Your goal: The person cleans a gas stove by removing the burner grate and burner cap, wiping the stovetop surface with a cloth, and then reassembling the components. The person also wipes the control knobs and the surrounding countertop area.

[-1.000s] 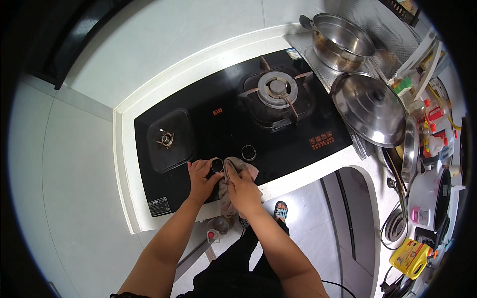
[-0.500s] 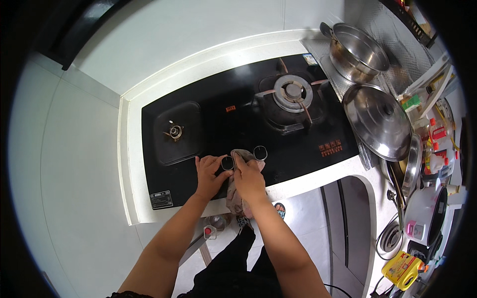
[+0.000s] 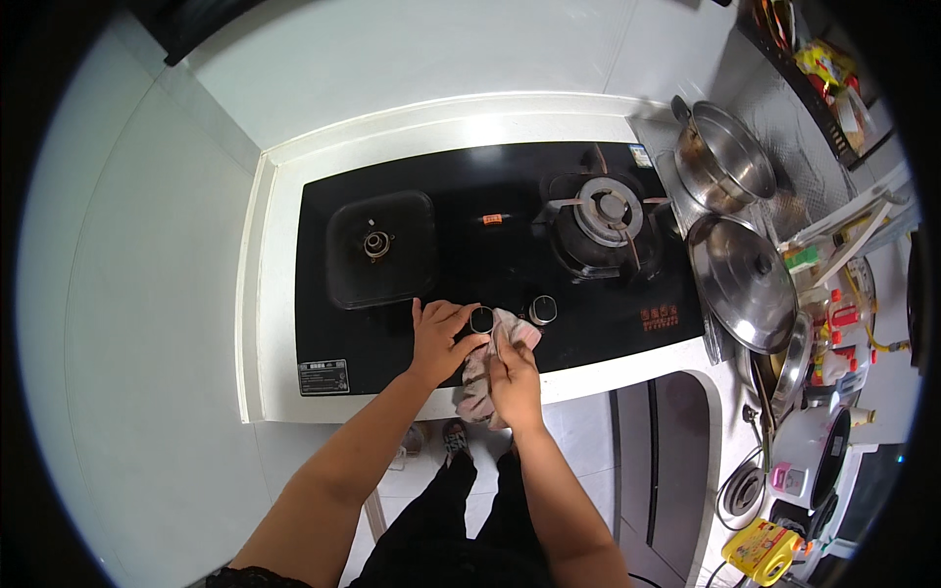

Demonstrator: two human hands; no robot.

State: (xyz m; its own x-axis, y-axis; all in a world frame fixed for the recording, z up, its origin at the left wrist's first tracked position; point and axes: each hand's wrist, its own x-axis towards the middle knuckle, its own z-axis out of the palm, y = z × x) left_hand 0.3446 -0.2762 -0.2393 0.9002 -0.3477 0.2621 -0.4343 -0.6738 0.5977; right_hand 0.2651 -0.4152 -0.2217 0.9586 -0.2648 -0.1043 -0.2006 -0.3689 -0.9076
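My left hand (image 3: 438, 340) rests at the front of the black glass gas stove (image 3: 466, 265). Its thumb and index finger pinch the sides of the left stove knob (image 3: 481, 319). Just right of that knob, my right hand (image 3: 516, 380) has its fingers bunched on a pinkish, stained cloth (image 3: 477, 382). The cloth's upper end lies on the glass between the two knobs, and its lower part hangs over the counter's front edge. The right stove knob (image 3: 543, 310) stands untouched beyond the cloth.
The left burner (image 3: 376, 245) lacks a grate; the right burner (image 3: 610, 208) has one. Along the right stand a steel pot (image 3: 720, 162), a large domed lid (image 3: 740, 279), several bottles, a white appliance (image 3: 809, 461) and a yellow jug (image 3: 763, 551). A white wall borders the left side.
The view has shifted. My right fingers have drawn back from the left knob's edge and bunched on the cloth, so more of its upper end shows. My left hand stays at the left knob.
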